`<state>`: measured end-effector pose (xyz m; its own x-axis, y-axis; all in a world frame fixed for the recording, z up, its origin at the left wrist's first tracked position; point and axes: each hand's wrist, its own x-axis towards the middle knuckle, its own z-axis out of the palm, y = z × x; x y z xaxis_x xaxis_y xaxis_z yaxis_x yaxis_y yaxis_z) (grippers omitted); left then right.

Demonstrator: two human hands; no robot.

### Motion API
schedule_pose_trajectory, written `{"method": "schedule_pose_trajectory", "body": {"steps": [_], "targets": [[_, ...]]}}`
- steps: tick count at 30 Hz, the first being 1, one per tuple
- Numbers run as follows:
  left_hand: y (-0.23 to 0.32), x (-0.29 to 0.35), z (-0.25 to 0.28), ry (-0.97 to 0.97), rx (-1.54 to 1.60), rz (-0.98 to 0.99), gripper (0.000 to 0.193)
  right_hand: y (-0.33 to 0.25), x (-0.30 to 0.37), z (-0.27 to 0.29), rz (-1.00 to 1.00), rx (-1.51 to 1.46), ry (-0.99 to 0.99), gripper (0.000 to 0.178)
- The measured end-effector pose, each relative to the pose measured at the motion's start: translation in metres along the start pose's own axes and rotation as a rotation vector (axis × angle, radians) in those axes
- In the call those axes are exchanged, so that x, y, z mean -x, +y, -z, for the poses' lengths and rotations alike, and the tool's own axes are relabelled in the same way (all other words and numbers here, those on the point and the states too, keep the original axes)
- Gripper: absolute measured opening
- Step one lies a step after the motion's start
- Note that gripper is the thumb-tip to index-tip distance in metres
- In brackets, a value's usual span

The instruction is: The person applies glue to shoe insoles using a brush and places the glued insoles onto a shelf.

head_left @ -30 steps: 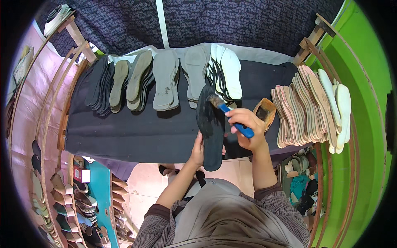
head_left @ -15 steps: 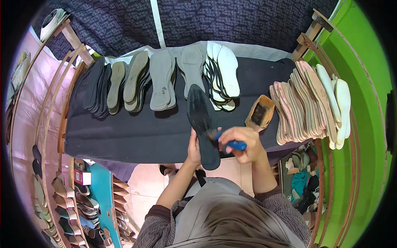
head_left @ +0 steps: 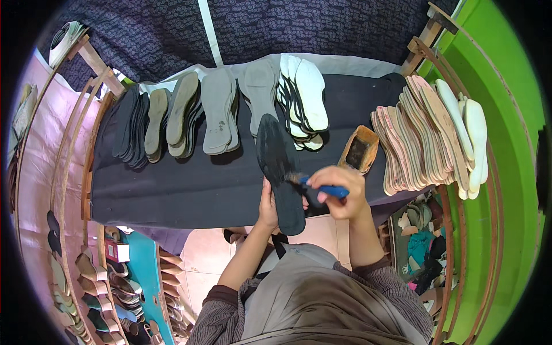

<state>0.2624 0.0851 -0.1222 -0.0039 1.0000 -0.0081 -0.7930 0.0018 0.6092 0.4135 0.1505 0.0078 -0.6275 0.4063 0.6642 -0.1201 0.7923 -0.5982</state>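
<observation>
A blue-handled bristle brush [head_left: 331, 190] touches a black, streaky, foot-shaped sole [head_left: 285, 198].

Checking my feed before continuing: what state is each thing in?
Black sole: held up, darkly streaked.
Blue brush: bristles against the sole.
Left hand: gripping the sole.
Right hand: gripping the brush.
Orange container: open-topped, dark inside.
Grey soles: stacked in piles.
White soles: fanned, overlapping.
Pinkish soles: overlapping in a row.
</observation>
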Motion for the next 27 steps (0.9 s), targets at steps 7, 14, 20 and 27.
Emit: {"method": "schedule_pose_trajectory", "body": {"steps": [7,14,20,27], "targets": [[-0.004,-0.001,0.001,-0.052,0.011,0.036,0.067,0.010,-0.012,0.002,0.060,0.197,0.219,0.019],[-0.005,0.000,0.001,-0.103,0.076,0.015,0.066,0.010,-0.016,0.007,0.050,0.121,0.240,0.019],[-0.004,0.001,-0.001,-0.067,0.030,-0.024,0.064,0.009,-0.018,0.010,0.054,0.173,0.206,0.010],[-0.002,-0.001,-0.004,-0.068,0.076,0.029,0.062,0.009,-0.033,0.006,0.095,0.202,0.227,0.012]]}}
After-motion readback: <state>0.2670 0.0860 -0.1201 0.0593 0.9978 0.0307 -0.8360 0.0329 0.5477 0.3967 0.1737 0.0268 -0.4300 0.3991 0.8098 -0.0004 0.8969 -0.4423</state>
